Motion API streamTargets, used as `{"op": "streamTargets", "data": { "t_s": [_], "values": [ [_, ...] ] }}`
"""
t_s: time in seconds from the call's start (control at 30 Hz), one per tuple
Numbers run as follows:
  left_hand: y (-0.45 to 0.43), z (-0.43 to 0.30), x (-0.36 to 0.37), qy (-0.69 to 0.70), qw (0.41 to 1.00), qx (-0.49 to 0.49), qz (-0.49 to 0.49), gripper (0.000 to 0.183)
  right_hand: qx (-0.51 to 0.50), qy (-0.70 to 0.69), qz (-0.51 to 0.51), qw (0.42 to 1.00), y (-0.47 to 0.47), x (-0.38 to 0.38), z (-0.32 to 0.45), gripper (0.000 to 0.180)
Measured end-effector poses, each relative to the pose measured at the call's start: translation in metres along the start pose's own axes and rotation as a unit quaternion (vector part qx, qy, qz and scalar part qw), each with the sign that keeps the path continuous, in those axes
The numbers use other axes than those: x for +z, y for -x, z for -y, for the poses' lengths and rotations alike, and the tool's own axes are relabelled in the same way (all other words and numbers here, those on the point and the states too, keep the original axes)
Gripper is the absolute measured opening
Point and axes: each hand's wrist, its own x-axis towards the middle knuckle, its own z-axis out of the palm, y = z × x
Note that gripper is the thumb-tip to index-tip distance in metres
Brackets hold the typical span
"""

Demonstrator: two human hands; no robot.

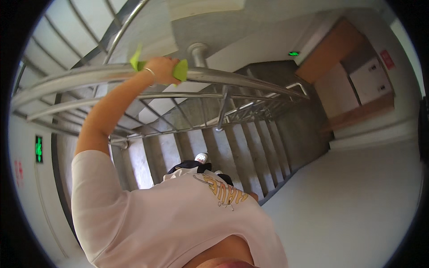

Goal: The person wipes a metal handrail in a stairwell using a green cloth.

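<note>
My left hand [161, 69] grips a bright green cloth [181, 70] wrapped over the thick round metal handrail [224, 77] of a staircase. One end of the cloth sticks up on the near side of the wrist, which carries a thin bracelet. The left arm reaches out well away from my body. Of my right hand [253, 195] only a small patch of skin shows past the edge of my light T-shirt [174, 214]. My torso hides the rest, so its fingers cannot be made out. A white shoe [201, 157] is visible on the stairs.
Concrete steps [218, 144] run beside the metal balusters [164, 119] toward a landing [295, 134]. A wood-framed cabinet or door [338, 87] is set in the far wall. Green lit exit signs [39, 149] hang on the walls. A white wall [342, 201] borders the right side.
</note>
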Motion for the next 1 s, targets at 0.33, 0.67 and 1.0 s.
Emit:
{"op": "streamTargets", "data": {
  "t_s": [0.33, 0.67, 1.0],
  "values": [
    [-0.088, -0.084, 0.081, -0.099, 0.954, 0.092, -0.268, 0.053, -0.124, 0.176, -0.120, 0.969, 0.113, 0.029, 0.003, 0.012],
    [-0.182, -0.175, 0.135, -0.142, 0.967, 0.074, -0.197, 0.040, -0.152, 0.213, -0.104, 0.960, 0.127, 0.038, 0.009, 0.016],
    [-0.091, -0.086, 0.153, -0.133, 0.920, 0.160, -0.331, 0.074, -0.318, 0.497, -0.077, 0.804, 0.133, 0.030, 0.099, 0.018]
  ]
}}
